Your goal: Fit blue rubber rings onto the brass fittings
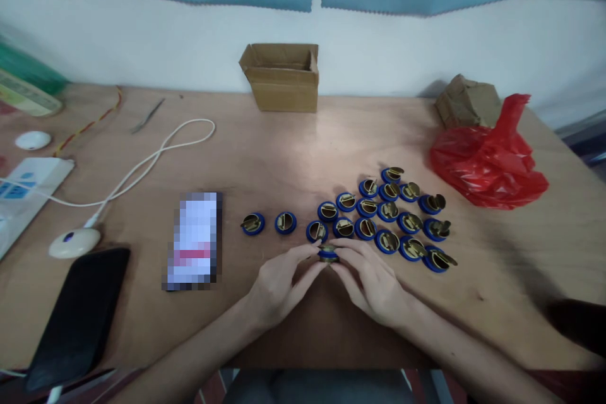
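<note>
— Where do we have our hands?

— Low in the middle of the worktop [284, 158], close to its near edge. Our left hand [277, 287] and our right hand [376, 284] meet fingertip to fingertip.

— And the grip?

— Narrow on both sides. We pinch one blue disc [327, 255] between the fingertips of both hands. It has a brass-coloured piece on top. We cannot tell whether it rests on the wood or sits just above it.

— What lies around it?

— Behind it and out to our right we see a cluster of discs [392, 221] of the same kind, in rough slanting rows, most of them touching their neighbours. The nearest ones sit just beyond our fingertips.

— Are any apart from the rest?

— Yes, two loose discs [285, 222] lie to the left of the cluster, side by side but not touching.

— And farther out?

— Left of those we see a blurred card [194, 240], lying flat. A black phone [80, 315] lies near the front left corner. A white cable [142, 164] loops across the left half of the worktop. Tweezers [148, 115] lie toward the far left. An open cardboard box [281, 76] stands against the wall, straight ahead of us. On our right we have a red bag [487, 158], with a brown parcel [466, 101] just behind it.
</note>
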Tool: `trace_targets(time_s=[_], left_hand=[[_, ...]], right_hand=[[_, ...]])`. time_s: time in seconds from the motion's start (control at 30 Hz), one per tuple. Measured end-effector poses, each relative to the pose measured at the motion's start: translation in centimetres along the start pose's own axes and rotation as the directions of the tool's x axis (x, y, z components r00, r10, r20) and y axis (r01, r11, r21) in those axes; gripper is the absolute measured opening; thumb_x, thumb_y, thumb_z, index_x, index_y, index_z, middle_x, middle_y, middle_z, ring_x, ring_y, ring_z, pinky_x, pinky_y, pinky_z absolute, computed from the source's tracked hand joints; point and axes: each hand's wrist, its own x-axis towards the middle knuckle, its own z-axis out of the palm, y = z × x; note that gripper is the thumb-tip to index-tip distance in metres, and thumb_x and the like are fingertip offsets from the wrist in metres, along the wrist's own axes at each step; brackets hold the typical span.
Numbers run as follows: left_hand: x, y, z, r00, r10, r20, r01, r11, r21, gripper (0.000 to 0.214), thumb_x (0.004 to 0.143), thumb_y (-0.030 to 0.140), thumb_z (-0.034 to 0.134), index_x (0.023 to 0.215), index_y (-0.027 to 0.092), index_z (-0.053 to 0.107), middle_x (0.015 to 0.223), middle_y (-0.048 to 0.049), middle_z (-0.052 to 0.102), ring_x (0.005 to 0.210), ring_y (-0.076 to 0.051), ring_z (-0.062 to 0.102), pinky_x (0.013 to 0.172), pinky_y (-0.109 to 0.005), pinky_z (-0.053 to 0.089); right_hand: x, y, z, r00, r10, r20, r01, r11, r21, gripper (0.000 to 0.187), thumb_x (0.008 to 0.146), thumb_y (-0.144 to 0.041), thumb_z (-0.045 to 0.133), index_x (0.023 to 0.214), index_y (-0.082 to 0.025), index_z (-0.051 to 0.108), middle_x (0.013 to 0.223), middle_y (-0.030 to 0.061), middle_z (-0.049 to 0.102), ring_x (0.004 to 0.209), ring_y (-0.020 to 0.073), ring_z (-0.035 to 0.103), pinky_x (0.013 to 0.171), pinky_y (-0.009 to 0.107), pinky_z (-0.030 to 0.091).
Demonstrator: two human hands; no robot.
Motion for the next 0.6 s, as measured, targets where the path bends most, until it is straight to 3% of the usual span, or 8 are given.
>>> trace_targets(time_s=[0.13,0.33,0.6], left_hand=[[0.4,0.2,-0.3,1.0,-0.025,-0.014,0.025,1.0,-0.007,0.018,0.098,0.026,0.061,0.114,0.02,0.06,0.097,-0.0042,0.08,0.081,-0.017,0.079,0.077,-0.022,0.065],[1.0,0.3,-0.6,0.998,-0.065,-0.026,0.065,0.998,-0.006,0.014,0.099,0.029,0.058,0.11,0.02,0.06,0.094,-0.003,0.08,0.077,-0.015,0.079,0.073,-0.02,0.064],[0.6,0.2,-0.5,0.998,0.025,-0.051,-0.027,0.999,-0.028,0.014,0.094,0.022,0.065,0.107,0.022,0.061,0.088,-0.0019,0.079,0.077,-0.016,0.078,0.073,-0.023,0.064]], right_hand=[[-0.3,0.4,0.3,0.993,0.116,0.008,-0.116,0.986,0.12,0.036,0.095,-0.018,0.06,0.13,-0.02,0.05,0.118,0.0133,0.068,0.112,0.0248,0.069,0.092,0.041,0.062],[-0.4,0.4,0.8,0.983,0.179,0.051,-0.185,0.97,0.16,0.032,0.096,-0.021,0.06,0.126,-0.021,0.049,0.12,0.0132,0.067,0.115,0.0252,0.067,0.094,0.043,0.06],[-0.6,0.4,0.6,0.969,0.222,0.111,-0.242,0.946,0.216,0.029,0.097,-0.015,0.053,0.124,-0.022,0.046,0.12,0.0131,0.066,0.112,0.0244,0.067,0.092,0.04,0.06]])
